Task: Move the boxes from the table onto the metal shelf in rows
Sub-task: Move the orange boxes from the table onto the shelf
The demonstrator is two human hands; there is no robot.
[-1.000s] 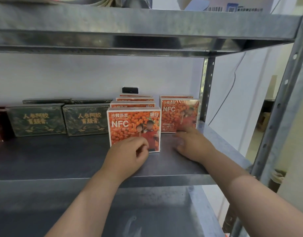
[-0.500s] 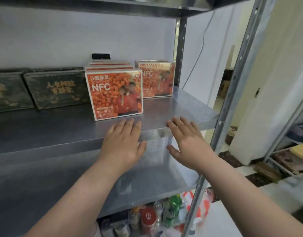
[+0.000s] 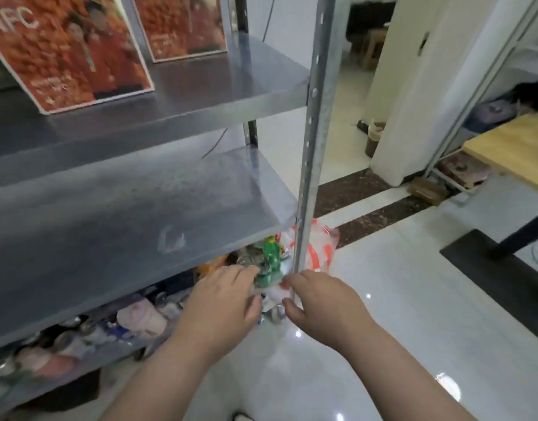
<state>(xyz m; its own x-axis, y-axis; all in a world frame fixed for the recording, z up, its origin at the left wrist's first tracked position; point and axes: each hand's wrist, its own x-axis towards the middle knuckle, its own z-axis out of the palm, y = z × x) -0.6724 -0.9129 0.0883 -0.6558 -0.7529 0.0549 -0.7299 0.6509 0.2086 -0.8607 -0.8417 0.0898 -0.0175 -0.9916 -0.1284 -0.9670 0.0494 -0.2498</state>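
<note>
Two orange boxes printed "NFC" stand upright on the upper metal shelf (image 3: 200, 86): the nearer orange box (image 3: 70, 53) close to the front lip, the farther orange box (image 3: 182, 25) behind it and to its right, both cut off by the top edge of the view. Neither is being touched.

Both hands hang low in front of the rack, palms down, forearms reaching in from the bottom of the view. The left hand (image 3: 222, 305) has its fingers loosely extended and slightly curled, its grip open and holding nothing. The right hand (image 3: 319, 302) sits just beside it, fingers bent inward near the front upright post (image 3: 313, 132), thumb apart from the fingers; its grip is also open and empty. The two hands are near each other but not touching.

Half a second ago the hands were flat at the edge of the shelf carrying the boxes, fingers spread just below the nearer box. Now they have dropped well below that level, past the bare middle shelf (image 3: 140, 208), and the view has swung down and right, so the boxes have slid to the upper left corner.

Under the middle shelf lies a jumble of bottles, a green bottle (image 3: 270, 256) among them, beside a red-and-white plastic bag (image 3: 322, 247). Off to the right, across the glossy pale floor (image 3: 398, 314), a wooden bench (image 3: 510, 147) shows its corner.
</note>
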